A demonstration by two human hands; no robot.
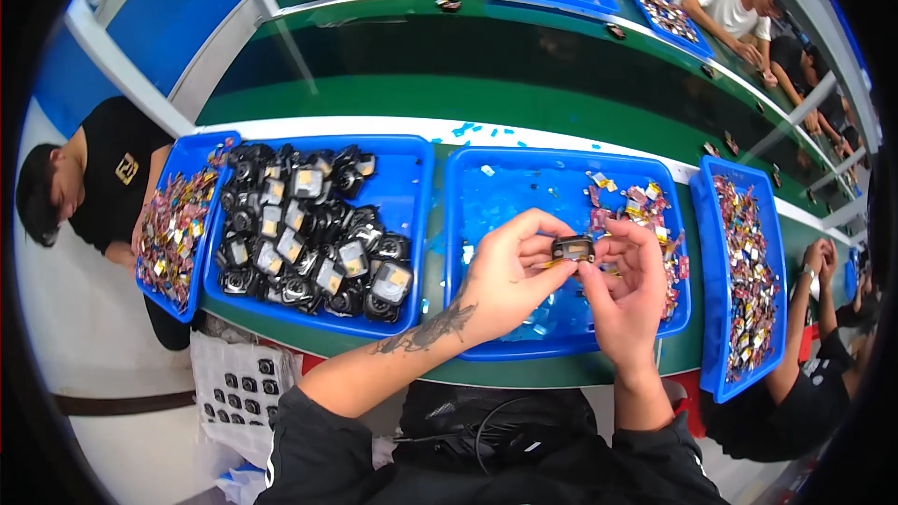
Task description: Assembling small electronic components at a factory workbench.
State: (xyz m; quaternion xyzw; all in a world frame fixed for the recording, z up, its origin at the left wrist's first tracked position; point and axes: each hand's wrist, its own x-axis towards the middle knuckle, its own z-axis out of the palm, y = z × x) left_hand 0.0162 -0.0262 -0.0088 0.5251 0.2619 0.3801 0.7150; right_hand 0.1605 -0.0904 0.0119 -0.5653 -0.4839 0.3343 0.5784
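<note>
Both hands, left hand (pixel 510 271) and right hand (pixel 629 292), pinch one small black casing (pixel 572 248) between their fingertips, raised above the blue tray (pixel 486 337) beneath them, so falling bits land inside.

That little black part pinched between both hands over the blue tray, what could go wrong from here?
The small black part is held only by the fingertips of the left hand and right hand, so it could slip into the blue tray below. Landing among the colourful small pieces there, it might be slow to find.
</note>
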